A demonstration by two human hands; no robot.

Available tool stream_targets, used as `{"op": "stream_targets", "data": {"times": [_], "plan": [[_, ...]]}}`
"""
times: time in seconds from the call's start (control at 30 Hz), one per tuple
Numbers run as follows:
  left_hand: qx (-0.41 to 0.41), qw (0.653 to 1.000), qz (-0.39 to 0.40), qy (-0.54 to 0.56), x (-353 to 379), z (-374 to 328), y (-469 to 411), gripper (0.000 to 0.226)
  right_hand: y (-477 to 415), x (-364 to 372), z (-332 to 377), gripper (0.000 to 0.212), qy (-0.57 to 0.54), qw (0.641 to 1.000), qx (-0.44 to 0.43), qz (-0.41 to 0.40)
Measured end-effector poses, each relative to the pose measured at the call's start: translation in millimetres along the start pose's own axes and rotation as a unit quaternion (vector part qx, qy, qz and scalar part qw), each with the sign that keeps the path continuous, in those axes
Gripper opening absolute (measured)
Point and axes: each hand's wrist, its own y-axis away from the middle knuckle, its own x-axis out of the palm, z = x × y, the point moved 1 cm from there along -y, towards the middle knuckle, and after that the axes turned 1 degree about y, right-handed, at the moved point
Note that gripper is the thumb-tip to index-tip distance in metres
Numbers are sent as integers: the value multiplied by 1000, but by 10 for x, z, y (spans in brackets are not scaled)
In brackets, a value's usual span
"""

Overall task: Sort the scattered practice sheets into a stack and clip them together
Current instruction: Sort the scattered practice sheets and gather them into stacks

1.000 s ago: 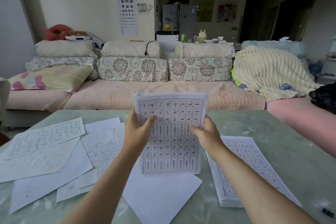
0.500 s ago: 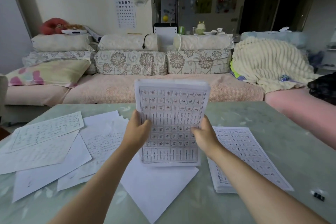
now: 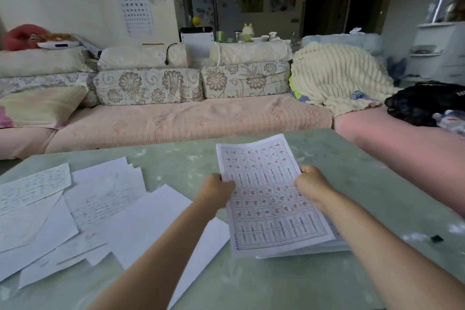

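Both hands hold a gridded practice sheet [image 3: 264, 196] low over the stack of sheets [image 3: 334, 244] at the right of the green table [image 3: 251, 284]. My left hand [image 3: 216, 189] grips the sheet's left edge and my right hand [image 3: 312, 184] grips its right edge. The sheet lies nearly flat and covers most of the stack; only the stack's near right edge shows. Several loose sheets [image 3: 100, 199] lie scattered and overlapping on the left half of the table. A small black binder clip [image 3: 436, 238] sits on the table at the right.
A sofa [image 3: 176, 121] with floral cushions runs along the table's far edge. On its right end lie a cream blanket [image 3: 337, 75] and a black bag [image 3: 422, 100]. A pink cushioned seat [image 3: 402, 138] borders the table's right side.
The sheet, held upright in front of me before, has been tipped down and moved right onto the stack. Both hands went with it and kept their grip.
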Motion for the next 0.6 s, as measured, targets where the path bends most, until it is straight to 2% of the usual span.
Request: {"op": "stream_targets", "data": {"times": [0.13, 0.27, 0.37, 0.43, 0.5, 0.6], "plan": [[24, 996, 14, -85, 485, 18, -222, 22, -118, -173, -335, 46, 77, 997, -4, -21], [32, 972, 16, -230, 786, 39, -423, 34, -195, -255, -578, 35, 158, 987, 2, -25], [11, 946, 1, -324, 908, 112, -468, 40, -183, -344, -696, 31, 286, 958, 6, -19], [-7, 948, -14, -318, 935, 147, -452, 42, -195, -422, -768, 26, 330, 944, 18, -17], [-16, 956, -37, -289, 928, 159, -429, 44, -213, -466, -817, 12, 293, 956, 4, -15], [-18, 970, -54, -236, 920, 147, -368, 37, -222, -465, -856, 21, 220, 974, -48, 11]]}}
